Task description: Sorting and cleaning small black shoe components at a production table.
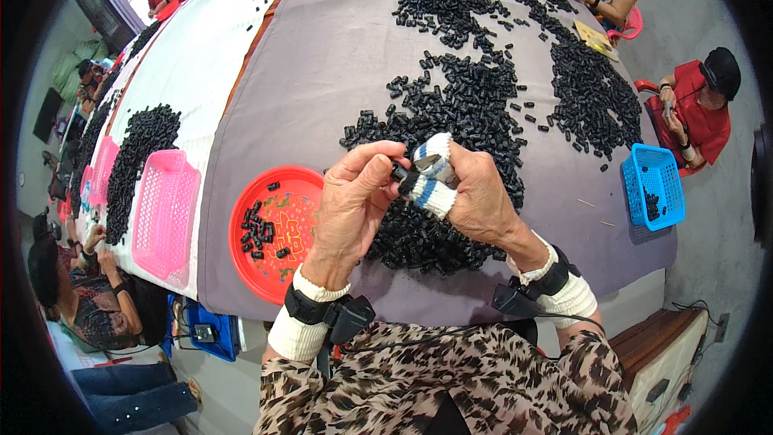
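Note:
My left hand (354, 197) is closed, pinching a small black cylindrical piece (398, 171) between thumb and fingertips. Facing it, my right hand (483, 201) is closed too, with white knit wraps striped in blue (435, 196) at its fingers. Between those wraps shows a greyish tool (435, 166), up against the black piece; its kind is too small to make out. Both hands are above a large pile of black pieces (439, 238). To the left of my left hand lies a red round plate (245, 270) with several black pieces on it.
More black piles (592, 93) spread across the grey-covered table (314, 56). A blue basket (656, 221) stands at the right edge, pink baskets (165, 209) at the left. Two thin sticks (596, 213) lie at right. Other people (696, 105) sit around the table. Cables hang from my wrist straps.

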Action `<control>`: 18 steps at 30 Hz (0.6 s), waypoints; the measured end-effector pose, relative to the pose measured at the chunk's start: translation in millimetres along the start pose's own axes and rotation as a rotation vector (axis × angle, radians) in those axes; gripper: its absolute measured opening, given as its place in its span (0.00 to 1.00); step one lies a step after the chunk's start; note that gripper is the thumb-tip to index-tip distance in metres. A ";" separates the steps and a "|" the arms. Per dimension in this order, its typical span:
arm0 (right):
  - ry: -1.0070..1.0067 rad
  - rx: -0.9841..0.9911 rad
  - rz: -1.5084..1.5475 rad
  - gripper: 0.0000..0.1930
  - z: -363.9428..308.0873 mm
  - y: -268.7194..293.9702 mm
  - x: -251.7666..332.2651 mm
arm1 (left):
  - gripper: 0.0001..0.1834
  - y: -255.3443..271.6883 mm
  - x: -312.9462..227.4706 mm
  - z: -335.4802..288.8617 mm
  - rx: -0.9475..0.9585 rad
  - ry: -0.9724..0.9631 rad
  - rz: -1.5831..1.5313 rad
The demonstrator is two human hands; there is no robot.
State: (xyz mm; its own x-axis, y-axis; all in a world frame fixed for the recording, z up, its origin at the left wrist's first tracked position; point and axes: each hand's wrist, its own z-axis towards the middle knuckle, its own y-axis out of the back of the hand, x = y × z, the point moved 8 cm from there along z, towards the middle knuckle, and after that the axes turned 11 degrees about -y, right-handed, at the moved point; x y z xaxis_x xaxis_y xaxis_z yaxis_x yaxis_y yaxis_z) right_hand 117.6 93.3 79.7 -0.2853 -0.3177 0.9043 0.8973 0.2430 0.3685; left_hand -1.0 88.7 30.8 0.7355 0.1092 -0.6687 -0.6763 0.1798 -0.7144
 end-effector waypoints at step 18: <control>0.053 -0.152 -0.086 0.13 -3.6 5.5 -6.0 | 0.10 -0.7 2.1 -7.8 -0.109 -0.006 0.277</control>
State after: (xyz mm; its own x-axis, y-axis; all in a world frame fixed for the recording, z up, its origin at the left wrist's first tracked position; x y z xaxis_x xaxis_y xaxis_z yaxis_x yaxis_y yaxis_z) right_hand 125.5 93.3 75.6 -0.3490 -0.3797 0.8568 0.9121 0.0724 0.4036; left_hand 0.6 81.2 28.3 0.5219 0.1453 -0.8405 -0.8518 0.0360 -0.5227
